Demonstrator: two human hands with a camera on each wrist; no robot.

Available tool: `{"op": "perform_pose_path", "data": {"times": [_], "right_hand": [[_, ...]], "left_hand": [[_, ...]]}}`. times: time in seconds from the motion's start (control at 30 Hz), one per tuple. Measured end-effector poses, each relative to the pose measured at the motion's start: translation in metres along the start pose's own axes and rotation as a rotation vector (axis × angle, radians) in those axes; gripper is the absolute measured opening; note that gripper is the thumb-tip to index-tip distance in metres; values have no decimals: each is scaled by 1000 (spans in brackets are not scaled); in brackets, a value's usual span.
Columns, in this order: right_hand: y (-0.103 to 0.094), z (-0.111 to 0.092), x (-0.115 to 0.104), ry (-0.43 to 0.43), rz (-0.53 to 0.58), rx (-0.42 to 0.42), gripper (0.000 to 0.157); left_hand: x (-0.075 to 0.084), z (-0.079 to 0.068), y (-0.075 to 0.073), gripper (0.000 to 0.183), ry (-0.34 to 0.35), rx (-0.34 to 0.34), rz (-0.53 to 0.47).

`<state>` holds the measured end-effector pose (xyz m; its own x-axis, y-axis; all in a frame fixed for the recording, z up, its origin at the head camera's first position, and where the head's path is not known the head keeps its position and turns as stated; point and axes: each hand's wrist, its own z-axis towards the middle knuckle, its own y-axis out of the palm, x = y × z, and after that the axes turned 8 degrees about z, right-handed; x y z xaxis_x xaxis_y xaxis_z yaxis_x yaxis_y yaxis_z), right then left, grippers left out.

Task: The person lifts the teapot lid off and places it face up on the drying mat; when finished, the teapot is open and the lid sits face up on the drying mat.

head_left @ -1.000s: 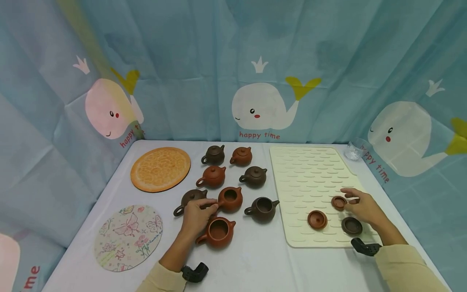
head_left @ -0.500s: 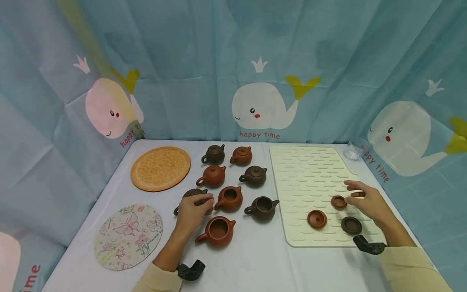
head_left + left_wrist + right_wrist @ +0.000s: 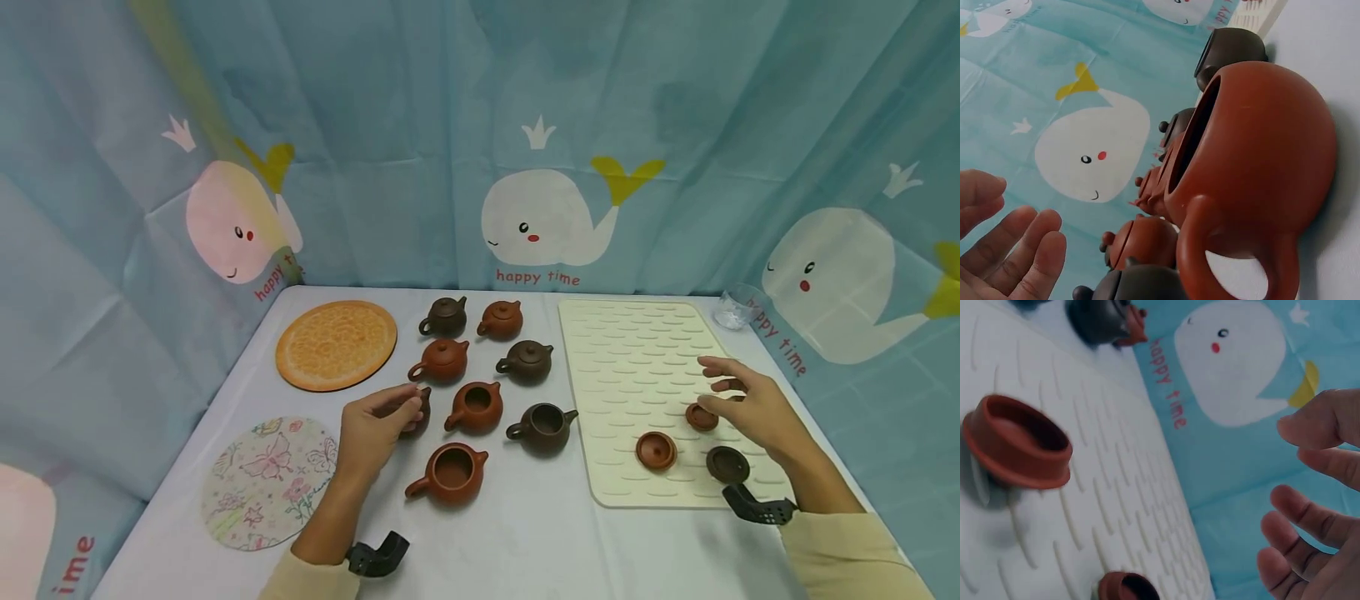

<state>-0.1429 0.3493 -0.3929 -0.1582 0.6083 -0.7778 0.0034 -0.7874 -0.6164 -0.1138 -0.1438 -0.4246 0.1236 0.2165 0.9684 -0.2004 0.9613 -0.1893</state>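
Observation:
My left hand [image 3: 375,429] hovers over a dark lidded teapot [image 3: 423,414], partly hiding it. Its fingers are loosely bent with nothing between them, as the left wrist view confirms. To its right are two lidless reddish-brown teapots, one behind [image 3: 486,417] and one nearer [image 3: 442,493], and a lidless dark teapot [image 3: 546,437]. Over the cream mat [image 3: 615,375] my right hand [image 3: 753,408] holds nothing, fingers spread and slightly bent. Close by its thumb lies a small reddish lid [image 3: 702,418]; a larger reddish lid [image 3: 656,451] and a dark lid [image 3: 727,465] are nearer.
Several lidded teapots, including a red one [image 3: 442,361] and a dark one [image 3: 528,362], stand farther back. On the left lie an orange round mat [image 3: 337,346] and a floral round mat [image 3: 262,492]. A clear glass cup [image 3: 737,308] sits at the back right corner.
My left hand has let go of the rear lidless reddish teapot's handle and moved left. The right hand has lifted slightly away from the lids. Teapots and lids stay put.

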Motion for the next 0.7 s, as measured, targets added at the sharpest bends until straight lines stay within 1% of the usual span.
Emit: {"op": "perform_pose_path", "data": {"times": [0.1, 0.27, 0.43, 0.5, 0.6, 0.7], "right_hand": [[2, -1, -11, -28, 4, 4, 57], [5, -3, -27, -75, 12, 12, 56], [8, -3, -41, -143, 19, 18, 56], [9, -4, -46, -175, 19, 21, 56], [11, -4, -55, -203, 32, 23, 56], [14, -3, -64, -214, 45, 24, 56]], "left_hand": [[2, -2, -3, 21, 21, 30, 15], [0, -2, -10, 20, 50, 111, 62], [-5, 0, -16, 21, 117, 175, 90], [-9, 0, -19, 23, 160, 190, 95], [-16, 1, -24, 24, 204, 207, 98], [-24, 2, -28, 25, 208, 218, 97]]}}
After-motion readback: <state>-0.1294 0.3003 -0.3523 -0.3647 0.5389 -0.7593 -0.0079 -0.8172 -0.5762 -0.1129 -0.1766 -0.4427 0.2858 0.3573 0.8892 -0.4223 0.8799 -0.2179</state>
